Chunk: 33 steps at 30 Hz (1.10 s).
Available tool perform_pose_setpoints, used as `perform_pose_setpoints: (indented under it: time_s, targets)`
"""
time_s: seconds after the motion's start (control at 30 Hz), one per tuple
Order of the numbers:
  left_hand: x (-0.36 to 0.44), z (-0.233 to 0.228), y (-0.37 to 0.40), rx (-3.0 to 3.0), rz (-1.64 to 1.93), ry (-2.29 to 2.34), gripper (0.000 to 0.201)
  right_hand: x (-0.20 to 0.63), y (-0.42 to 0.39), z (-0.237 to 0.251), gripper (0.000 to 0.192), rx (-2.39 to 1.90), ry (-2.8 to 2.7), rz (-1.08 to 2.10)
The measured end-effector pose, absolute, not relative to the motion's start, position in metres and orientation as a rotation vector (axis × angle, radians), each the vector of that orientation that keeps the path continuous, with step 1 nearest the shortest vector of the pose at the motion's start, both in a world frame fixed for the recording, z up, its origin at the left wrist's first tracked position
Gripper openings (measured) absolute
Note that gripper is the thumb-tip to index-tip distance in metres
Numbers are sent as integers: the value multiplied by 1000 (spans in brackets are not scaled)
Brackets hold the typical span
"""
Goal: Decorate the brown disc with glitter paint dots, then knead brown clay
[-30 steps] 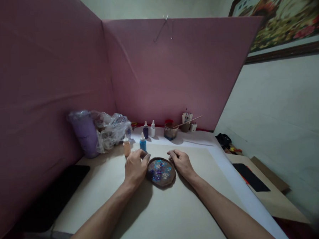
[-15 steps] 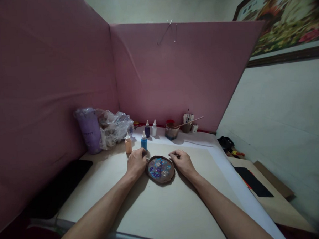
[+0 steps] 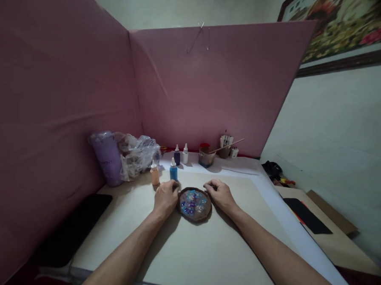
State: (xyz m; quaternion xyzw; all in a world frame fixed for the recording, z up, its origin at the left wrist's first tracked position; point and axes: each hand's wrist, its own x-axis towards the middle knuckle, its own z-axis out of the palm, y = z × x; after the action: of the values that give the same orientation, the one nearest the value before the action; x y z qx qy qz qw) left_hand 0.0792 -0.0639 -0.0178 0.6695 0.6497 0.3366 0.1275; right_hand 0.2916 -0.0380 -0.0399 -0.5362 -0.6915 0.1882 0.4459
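A round brown dish (image 3: 196, 215) with blue, purple and white glittery pieces inside lies flat on the pale table sheet (image 3: 209, 252). My left hand (image 3: 165, 198) rests against its left rim with curled fingers. My right hand (image 3: 221, 194) rests against its right rim, fingers curled too. Both hands touch the dish from the sides. Just behind my left hand stand a blue dropper bottle (image 3: 173, 170) and an orange dropper bottle (image 3: 154, 174).
Further back stand a dark blue bottle (image 3: 177, 155), a white bottle (image 3: 185, 154), a small pot (image 3: 205, 156) with a stick, and a cup of tools (image 3: 224, 146). A purple tumbler (image 3: 105, 157) and crumpled plastic bag (image 3: 136, 154) sit back left. Pink panels (image 3: 206, 86) wall the table.
Both hands stay at the dish's rim; only the head camera has shifted slightly, so the scene sits a little to the right.
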Motion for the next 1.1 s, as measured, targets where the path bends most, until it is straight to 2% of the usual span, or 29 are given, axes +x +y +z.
perform_pose_setpoints:
  time_s: [0.87,1.1]
  targets:
    - [79,-23,-56,2010,858,1914,27,288,-47,-36,18,-1345,-1791,366]
    - [79,-23,-56,2024,824,1936,29,289,-46,-38,24,-1348,-1805,341]
